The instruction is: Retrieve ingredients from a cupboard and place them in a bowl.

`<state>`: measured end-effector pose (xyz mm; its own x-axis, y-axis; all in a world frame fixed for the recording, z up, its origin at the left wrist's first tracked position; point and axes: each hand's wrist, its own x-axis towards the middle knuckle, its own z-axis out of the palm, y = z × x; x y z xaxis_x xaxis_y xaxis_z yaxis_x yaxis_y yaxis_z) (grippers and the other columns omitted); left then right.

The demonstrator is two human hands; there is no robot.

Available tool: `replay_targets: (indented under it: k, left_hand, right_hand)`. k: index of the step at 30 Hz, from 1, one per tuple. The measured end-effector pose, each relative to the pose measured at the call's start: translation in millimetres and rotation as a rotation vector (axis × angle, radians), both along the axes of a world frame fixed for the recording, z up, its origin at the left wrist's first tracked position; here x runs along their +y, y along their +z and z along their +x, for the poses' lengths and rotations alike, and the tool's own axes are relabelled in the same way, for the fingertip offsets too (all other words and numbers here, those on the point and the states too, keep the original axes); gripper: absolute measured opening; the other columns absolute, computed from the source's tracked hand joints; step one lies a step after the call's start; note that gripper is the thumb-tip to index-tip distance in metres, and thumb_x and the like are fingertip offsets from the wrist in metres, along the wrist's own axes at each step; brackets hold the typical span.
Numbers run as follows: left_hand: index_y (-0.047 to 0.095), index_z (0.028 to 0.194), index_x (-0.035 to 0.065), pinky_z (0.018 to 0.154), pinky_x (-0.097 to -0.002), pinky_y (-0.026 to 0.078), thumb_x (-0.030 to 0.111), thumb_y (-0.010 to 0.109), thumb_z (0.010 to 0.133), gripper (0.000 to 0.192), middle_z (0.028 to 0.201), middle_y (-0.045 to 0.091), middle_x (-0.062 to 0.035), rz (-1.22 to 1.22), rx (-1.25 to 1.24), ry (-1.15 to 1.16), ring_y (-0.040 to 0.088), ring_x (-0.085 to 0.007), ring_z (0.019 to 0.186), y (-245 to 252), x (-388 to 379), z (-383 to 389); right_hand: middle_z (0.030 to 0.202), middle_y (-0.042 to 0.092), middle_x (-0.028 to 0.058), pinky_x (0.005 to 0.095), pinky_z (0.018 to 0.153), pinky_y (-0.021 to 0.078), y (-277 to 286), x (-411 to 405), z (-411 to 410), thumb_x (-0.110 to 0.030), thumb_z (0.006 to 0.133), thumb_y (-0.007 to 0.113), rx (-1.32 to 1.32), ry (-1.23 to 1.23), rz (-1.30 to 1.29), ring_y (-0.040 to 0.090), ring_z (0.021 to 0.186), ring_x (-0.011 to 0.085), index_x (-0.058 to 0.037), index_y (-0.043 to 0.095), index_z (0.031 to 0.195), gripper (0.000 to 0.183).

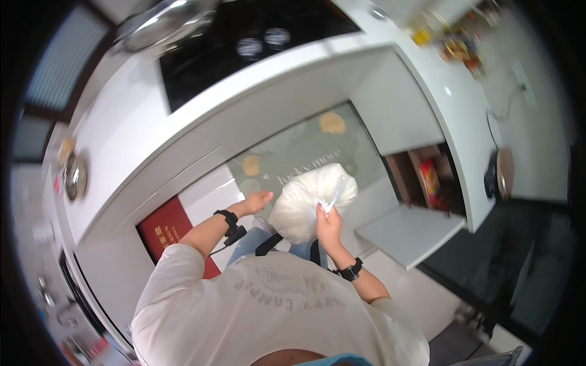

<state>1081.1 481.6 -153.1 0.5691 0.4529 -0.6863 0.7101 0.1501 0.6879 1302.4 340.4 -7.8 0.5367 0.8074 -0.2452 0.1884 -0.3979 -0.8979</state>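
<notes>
A full white plastic bag [297, 201], gathered and knotted at its top, hangs in front of my body. My right hand [328, 224] grips it at the twisted knot, with a loose end of plastic [338, 192] standing up past my fingers. Just left of the bag is my left hand [255, 202], holding nothing; a little blur softens its loosely bent fingers. Below the bag lies a grey-green floor mat [293, 151] that bears writing, and part of it is hidden by the bag.
A black cooktop [256, 50] is set in the white counter [219, 98] ahead, with a metal pan [169, 23] at its far left. On the right a cabinet door [412, 233] hangs folded down, baring a red packet [429, 180] inside. A red mat [165, 228] lies at left.
</notes>
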Motion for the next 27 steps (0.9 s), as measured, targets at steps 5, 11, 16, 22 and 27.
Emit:
replay_targets:
  k: [5,11,16,22,27]
  left_hand:
    - [0.031,0.137,0.0076,0.078,-0.0346,0.05,0.068,0.024,0.088,0.078,0.115,0.053,-0.015,-0.319,-0.139,0.408,0.058,-0.0233,0.093,73.0,-50.4,-123.4]
    - [0.037,0.138,0.0089,0.091,-0.0365,0.044,0.066,0.02,0.091,0.076,0.128,0.051,-0.012,-0.394,-0.392,0.995,0.05,-0.0201,0.115,120.2,-89.9,-218.1]
    - [0.042,0.133,0.0013,0.094,-0.0305,0.041,0.056,0.022,0.096,0.069,0.127,0.052,-0.0109,-0.064,-0.598,1.27,0.052,-0.0186,0.113,130.6,-70.9,-286.1]
    - [0.039,0.136,0.0064,0.091,-0.035,0.045,0.057,0.019,0.096,0.067,0.129,0.051,-0.0106,0.005,-0.622,1.489,0.052,-0.0211,0.114,165.7,0.7,-362.5]
    - [0.039,0.137,0.0154,0.087,-0.0449,0.048,0.062,0.02,0.093,0.067,0.129,0.051,-0.0105,-0.084,-0.554,1.59,0.052,-0.0248,0.115,160.0,65.9,-424.1]
  right_hand:
    - [0.065,0.056,0.0018,0.0261,0.059,0.0404,31.8,47.0,-97.4,-0.02,0.091,0.055,0.086,0.24,0.143,0.047,0.065,0.0069,0.0002,0.059,0.087,0.021]
    - [0.077,0.056,-0.0033,0.0232,0.065,0.039,72.5,107.2,-213.1,-0.02,0.092,0.053,0.279,0.551,0.13,0.046,0.073,0.0048,0.0004,0.06,0.091,0.022]
    - [0.073,0.051,-0.0063,0.0207,0.06,0.0343,115.6,186.1,-307.8,-0.022,0.092,0.054,0.332,0.796,0.154,0.042,0.069,0.0029,-0.0006,0.061,0.089,0.022]
    - [0.074,0.053,-0.0054,0.022,0.061,0.0357,133.5,299.9,-421.2,-0.023,0.091,0.054,0.457,1.024,0.162,0.044,0.069,0.0044,-0.0008,0.061,0.09,0.024]
    - [0.075,0.055,-0.0041,0.0227,0.063,0.0379,134.9,386.0,-499.2,-0.024,0.09,0.055,0.366,1.128,0.173,0.046,0.071,0.0052,-0.0007,0.062,0.089,0.024]
